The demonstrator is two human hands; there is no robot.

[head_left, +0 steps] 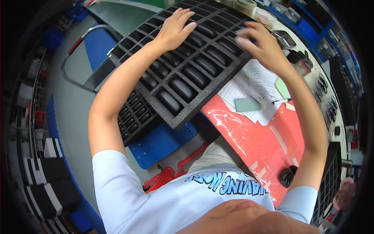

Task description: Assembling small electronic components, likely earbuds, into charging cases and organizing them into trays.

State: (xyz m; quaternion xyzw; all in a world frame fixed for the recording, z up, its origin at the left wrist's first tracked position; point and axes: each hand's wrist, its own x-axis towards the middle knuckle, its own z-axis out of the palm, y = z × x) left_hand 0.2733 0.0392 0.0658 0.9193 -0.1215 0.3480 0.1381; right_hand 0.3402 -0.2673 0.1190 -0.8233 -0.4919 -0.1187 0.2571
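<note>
A big black foam tray (176, 119) with a grid of compartments lies tilted across the upper middle. Smooth, black, rounded oblong pieces (183, 89) sit in many of its compartments. Flat over the tray's far part rests my left hand (174, 30), fingers stretched and thumb apart, holding nothing. At the right edge of the tray is my right hand (260, 43), blurred by motion, its fingers bent but apart from the thumb. I see nothing between them. A second black tray (136, 111) with similar pieces is partly hidden under the first.
To the right is a red-covered table (249, 134) with papers (261, 80), a grey-green rectangular item (247, 104), a pen (281, 101) and a coiled black cable (287, 176). A blue stool seat (159, 144) is below the trays. A metal-handled cart (66, 74) stands left.
</note>
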